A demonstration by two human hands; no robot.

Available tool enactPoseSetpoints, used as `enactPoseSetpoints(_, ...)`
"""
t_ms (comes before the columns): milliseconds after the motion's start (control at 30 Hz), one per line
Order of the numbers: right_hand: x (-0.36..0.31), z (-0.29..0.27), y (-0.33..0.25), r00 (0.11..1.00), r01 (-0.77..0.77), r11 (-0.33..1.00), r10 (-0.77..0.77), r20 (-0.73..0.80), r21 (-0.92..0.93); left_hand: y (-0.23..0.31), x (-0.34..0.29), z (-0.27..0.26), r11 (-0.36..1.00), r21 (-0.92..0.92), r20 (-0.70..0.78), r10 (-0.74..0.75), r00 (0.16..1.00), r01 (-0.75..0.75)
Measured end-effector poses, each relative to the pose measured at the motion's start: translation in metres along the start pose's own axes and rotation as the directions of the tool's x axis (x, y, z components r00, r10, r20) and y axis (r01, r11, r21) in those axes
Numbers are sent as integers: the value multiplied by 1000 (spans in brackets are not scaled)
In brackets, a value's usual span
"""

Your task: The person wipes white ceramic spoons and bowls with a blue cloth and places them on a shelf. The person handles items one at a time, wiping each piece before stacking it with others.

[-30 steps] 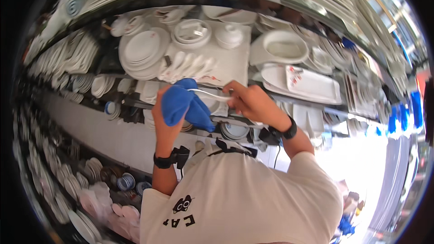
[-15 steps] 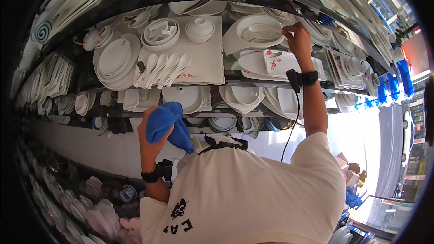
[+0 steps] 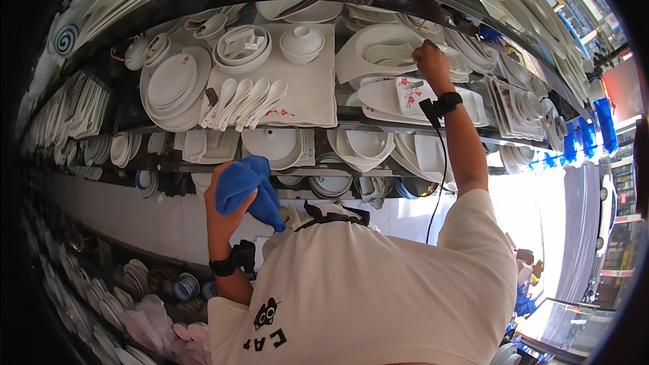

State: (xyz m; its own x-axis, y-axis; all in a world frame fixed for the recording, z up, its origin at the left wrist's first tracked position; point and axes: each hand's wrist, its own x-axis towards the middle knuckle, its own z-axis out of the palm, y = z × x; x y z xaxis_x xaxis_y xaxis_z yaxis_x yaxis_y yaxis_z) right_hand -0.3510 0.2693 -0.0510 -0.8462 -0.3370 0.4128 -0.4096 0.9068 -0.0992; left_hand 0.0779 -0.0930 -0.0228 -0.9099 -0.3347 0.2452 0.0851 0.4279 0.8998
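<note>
A crumpled blue cloth (image 3: pixel 245 186) is wrapped in my left hand (image 3: pixel 218 211), which is closed around it in front of the lower shelf. My right hand (image 3: pixel 433 67) reaches over the upper shelf with its fingers pinched at the right rim of a large white slant-rimmed bowl (image 3: pixel 350 55). White spoons (image 3: pixel 391 53) lie inside that bowl, and their right ends meet my fingertips, which are partly hidden. Just below my right hand is a small white dish with red flowers (image 3: pixel 410 92), resting on a long white plate (image 3: pixel 378 96).
Left of the bowl, a white ribbed tray (image 3: pixel 312 88) holds several spoons (image 3: pixel 247 103), nested bowls (image 3: pixel 226 61) and a lidded bowl (image 3: pixel 302 43). Stacked plates (image 3: pixel 172 84) stand farther left. A black cable (image 3: pixel 438 192) hangs from my right wrist strap. Glass shelf edges run above and below.
My right hand has shifted slightly left and down at the bowl's rim, and the spoons in the bowl lie differently. My left hand still grips the cloth, nearly in place.
</note>
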Motion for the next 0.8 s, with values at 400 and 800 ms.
enactPoseSetpoints(400, 5, 9, -2, 995, -69, 991, 77, 66, -116, -11, -1, 3, 1000, -14, 30, -10, 999, 11)
enactPoseSetpoints(800, 3, -5, -52, 999, -2, 997, 0, -32, -80, -16, -14, -2, 994, -47, -22, -98, 995, 96)
